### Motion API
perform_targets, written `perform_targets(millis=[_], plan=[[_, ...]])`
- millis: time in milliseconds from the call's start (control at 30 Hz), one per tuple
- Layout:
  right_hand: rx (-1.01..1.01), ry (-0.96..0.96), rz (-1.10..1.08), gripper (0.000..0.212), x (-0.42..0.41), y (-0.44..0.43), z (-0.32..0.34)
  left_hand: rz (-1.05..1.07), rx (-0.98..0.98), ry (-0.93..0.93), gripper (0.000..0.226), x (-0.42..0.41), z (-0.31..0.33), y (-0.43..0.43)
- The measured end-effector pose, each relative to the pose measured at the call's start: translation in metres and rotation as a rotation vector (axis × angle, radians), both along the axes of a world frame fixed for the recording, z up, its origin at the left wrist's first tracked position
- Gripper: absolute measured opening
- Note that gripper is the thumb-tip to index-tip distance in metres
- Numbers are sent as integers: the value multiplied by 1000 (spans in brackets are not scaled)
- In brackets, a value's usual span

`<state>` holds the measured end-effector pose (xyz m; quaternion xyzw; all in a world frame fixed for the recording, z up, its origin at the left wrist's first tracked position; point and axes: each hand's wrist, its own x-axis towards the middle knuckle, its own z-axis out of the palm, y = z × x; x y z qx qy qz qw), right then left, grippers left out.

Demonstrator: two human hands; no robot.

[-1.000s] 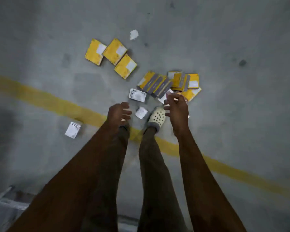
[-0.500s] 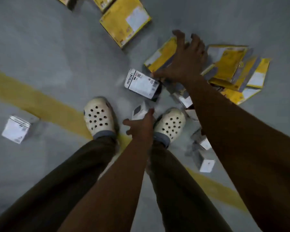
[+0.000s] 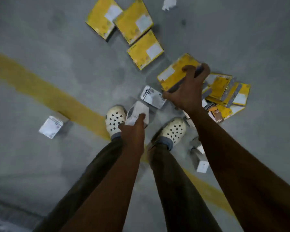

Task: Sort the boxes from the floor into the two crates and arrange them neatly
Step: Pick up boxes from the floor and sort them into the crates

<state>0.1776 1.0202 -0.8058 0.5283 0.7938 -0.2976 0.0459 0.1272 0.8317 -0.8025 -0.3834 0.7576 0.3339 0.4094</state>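
My right hand (image 3: 188, 92) grips a flat yellow box (image 3: 175, 72) with a white label, lifted off the pile. My left hand (image 3: 132, 131) holds a small white box (image 3: 136, 113) between my two feet. A white box with black print (image 3: 151, 97) lies on the floor just left of my right hand. More yellow boxes (image 3: 224, 91) lie in a heap to the right, and three yellow boxes (image 3: 132, 25) lie flat farther away. Small white boxes sit at the left (image 3: 51, 126) and by my right forearm (image 3: 202, 165). No crate shows.
A yellow painted line (image 3: 49, 92) runs diagonally across the grey concrete floor under my feet. My white perforated clogs (image 3: 115, 119) stand on it. A crumpled white scrap (image 3: 168, 3) lies at the top edge.
My right hand has closed round a yellow box and raised it from the pile. My left hand has picked up the small white box between my feet.
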Motion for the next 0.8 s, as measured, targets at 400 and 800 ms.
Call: perform_targets(millis=[400,800], plan=[[-533,591,-237,78,-74,-122,394,288,574,53,61,-157,397,-73],[-857,650,602,67,-101,-196,628,828,938,521,61,-104,641,-216]])
